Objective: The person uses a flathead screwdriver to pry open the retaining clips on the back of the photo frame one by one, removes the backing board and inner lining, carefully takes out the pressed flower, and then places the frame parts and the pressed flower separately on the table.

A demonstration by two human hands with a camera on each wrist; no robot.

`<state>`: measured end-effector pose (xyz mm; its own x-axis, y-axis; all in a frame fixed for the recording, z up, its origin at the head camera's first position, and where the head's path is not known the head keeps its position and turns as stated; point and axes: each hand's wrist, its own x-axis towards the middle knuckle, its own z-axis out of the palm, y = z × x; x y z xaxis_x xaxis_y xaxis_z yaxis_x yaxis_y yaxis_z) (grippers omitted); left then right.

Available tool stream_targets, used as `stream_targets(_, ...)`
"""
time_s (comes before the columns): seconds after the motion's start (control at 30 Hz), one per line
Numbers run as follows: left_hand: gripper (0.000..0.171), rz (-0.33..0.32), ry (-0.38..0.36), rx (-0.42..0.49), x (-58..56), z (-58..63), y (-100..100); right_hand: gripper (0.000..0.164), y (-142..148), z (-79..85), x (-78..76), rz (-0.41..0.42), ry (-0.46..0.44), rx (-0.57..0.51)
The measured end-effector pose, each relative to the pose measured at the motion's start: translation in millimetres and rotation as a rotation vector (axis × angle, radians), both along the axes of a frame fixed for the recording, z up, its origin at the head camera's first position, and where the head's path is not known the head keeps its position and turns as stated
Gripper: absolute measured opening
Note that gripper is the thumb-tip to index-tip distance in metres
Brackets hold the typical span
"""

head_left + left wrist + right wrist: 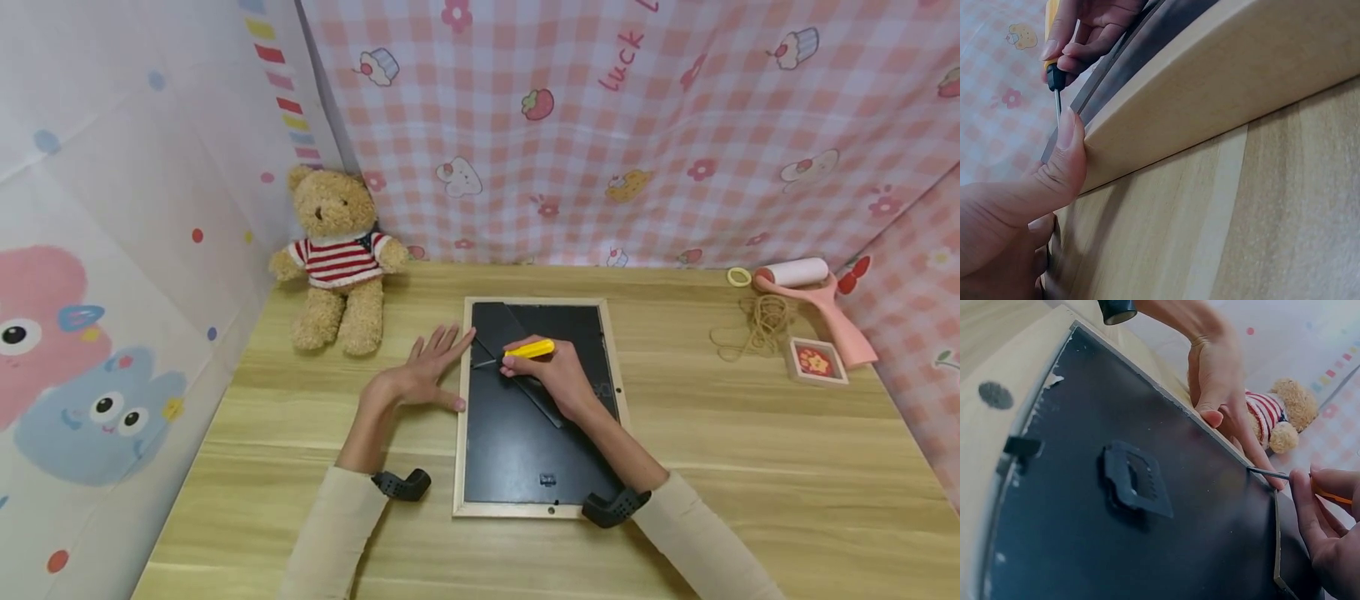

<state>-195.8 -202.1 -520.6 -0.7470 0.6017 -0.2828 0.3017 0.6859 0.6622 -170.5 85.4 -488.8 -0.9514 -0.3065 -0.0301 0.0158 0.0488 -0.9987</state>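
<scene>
A picture frame (460, 471) with a pale wooden border lies on the table, its black backing board (506, 450) facing up. My right hand (555, 375) pinches the yellow handle of a screwdriver (538, 347). The metal shaft (1266, 471) points left, its tip at the inner edge of the border. Spread along that left side is my left hand (420, 377), thumb and index finger touching the wood. A black stand leg (491, 321) slants across the backing, partly hidden by my right hand. Near the bottom of the board sits a small black hanger (1135, 481).
A teddy bear (341, 258) in a striped shirt sits at the back left. To the right are a pink-handled roller (847, 321), a yellow ring (738, 277), twine (765, 325) and a small framed star picture (817, 361). Patterned cloth (570, 167) hangs behind the table.
</scene>
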Motion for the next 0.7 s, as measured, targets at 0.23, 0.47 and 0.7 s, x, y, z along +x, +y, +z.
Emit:
stream_targets(0.23, 0.128, -0.001, -0.006, -0.019, -1.1, 0.4, 0.6, 0.027, -3.6, 7.5, -1.3, 0.017, 0.122, 0.152)
stream_targets(0.47, 0.127, -0.009, 0.005, -0.020, -2.4, -2.8, 1.5, 0.019, -15.3, 26.2, -2.8, 0.072, 0.289, 0.278)
stream_targets(0.7, 0.129, -0.005, 0.002, 0.007, -1.9, -2.8, 0.2, 0.020, -12.5, 28.4, -2.9, 0.113, 0.288, 0.280)
